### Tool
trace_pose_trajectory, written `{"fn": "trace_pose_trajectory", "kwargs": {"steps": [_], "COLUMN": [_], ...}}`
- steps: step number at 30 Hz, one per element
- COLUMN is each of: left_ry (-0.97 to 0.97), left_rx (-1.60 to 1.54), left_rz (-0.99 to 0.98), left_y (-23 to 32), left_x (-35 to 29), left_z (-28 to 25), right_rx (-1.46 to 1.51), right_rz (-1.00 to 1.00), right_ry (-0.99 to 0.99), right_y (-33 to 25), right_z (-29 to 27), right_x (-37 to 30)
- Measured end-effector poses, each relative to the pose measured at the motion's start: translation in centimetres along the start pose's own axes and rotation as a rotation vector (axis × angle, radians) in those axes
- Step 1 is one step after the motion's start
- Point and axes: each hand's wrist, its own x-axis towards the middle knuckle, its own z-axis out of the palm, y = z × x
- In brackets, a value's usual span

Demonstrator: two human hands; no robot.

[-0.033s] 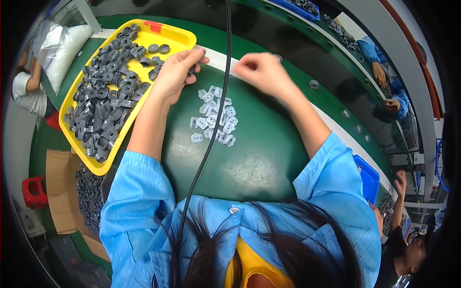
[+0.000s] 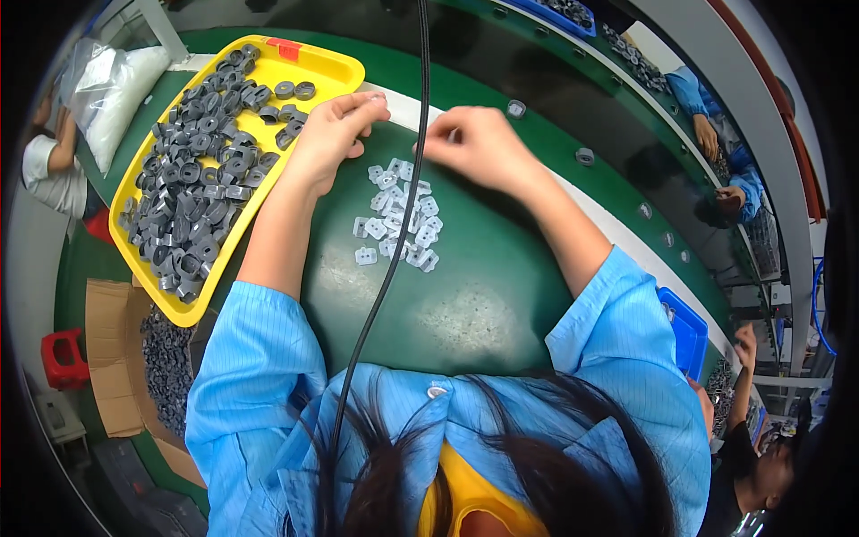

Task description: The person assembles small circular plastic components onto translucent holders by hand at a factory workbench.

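My left hand [image 2: 335, 134] is closed in a pinch beside the right rim of a yellow tray [image 2: 344, 76]; whatever it grips is hidden by the fingers. Many dark grey ring-shaped plastic parts [image 2: 192, 170] are heaped in that tray. To the right, across a black cable, my right hand [image 2: 479, 148] is also closed, thumb and fingers drawn together. Something small and pale may lie between them, too small to name. Below and between both hands, a loose pile of small translucent plastic pieces [image 2: 394, 215] lies on the green tabletop [image 2: 483, 268].
A black cable [image 2: 385, 286] hangs across the middle. Beyond the table's pale edge, a green conveyor belt [image 2: 617, 179] carries scattered small parts. A cardboard box [image 2: 114, 358] of dark parts stands at left, a blue bin [image 2: 684, 336] at right. Co-workers' hands [image 2: 707, 139] are at far right.
My right hand has moved slightly left, toward the cable and my left hand, uncovering a part on the belt. A dark grey bit seen under my left fingers is now hidden.
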Motion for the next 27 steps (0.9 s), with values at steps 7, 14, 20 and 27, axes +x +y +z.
{"fn": "trace_pose_trajectory", "kwargs": {"steps": [7, 14, 20, 27], "left_ry": [0.085, 0.130, 0.121, 0.202], "left_rx": [0.563, 0.538, 0.433, 0.388], "left_rz": [0.328, 0.286, 0.299, 0.357], "left_y": [-1.3, -0.5, -1.8, -1.9], "left_x": [-0.2, -0.8, -0.6, -1.2], "left_z": [1.5, 4.0, 3.6, 5.1], "right_rx": [0.028, 0.182, -0.041, -0.081], "right_rz": [0.026, 0.193, -0.037, -0.245], "right_ry": [-0.014, 0.057, -0.041, -0.024], "right_y": [0.9, 2.7, 2.1, 2.5], "right_z": [0.5, -2.1, -0.7, -1.8], "right_x": [0.1, 0.3, 0.1, 0.3]}}
